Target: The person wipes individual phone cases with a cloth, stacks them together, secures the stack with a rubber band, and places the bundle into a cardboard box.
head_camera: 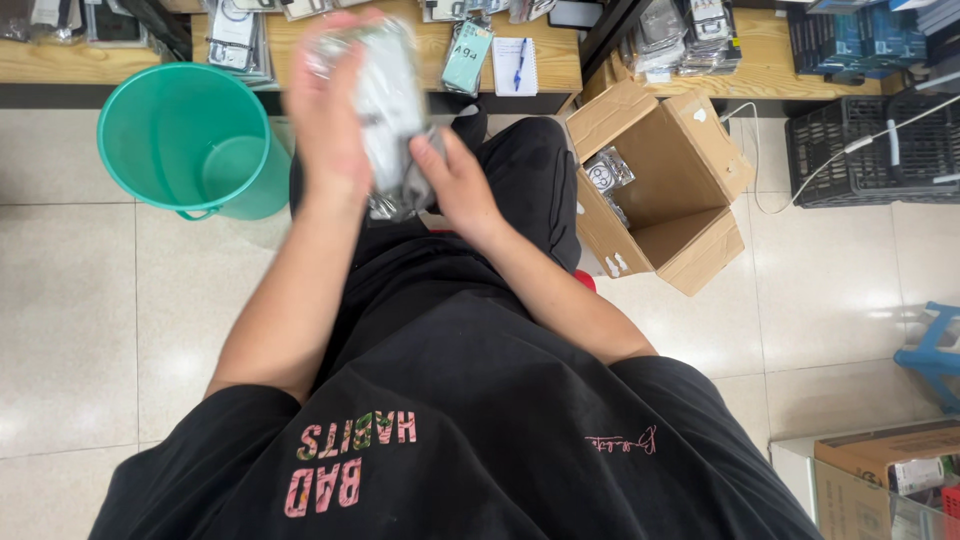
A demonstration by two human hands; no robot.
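A clear plastic packet point(388, 105) with something pale grey inside is held upright in front of the person's lap, between both hands. It is blurred, so its contents cannot be made out. The left hand point(325, 125) lies flat along the packet's left side, fingers stretched upward and closed against it. The right hand point(462, 185) grips the packet's lower right corner, thumb and fingers pinched shut on the crinkled plastic at the bottom edge. The packet thus rises above the right hand and rests against the palm of the left.

Below the hands are the person's black trousers and black shirt. On the pale tiled floor to the left stands a green plastic bucket point(190, 140). To the right an open cardboard box point(665, 190) lies tipped, with a few small packets inside. Beyond the hands runs a wooden shelf point(560, 60) carrying more packaged items and a small notepad with a pen point(514, 66). A black crate point(870, 150) sits at far right.
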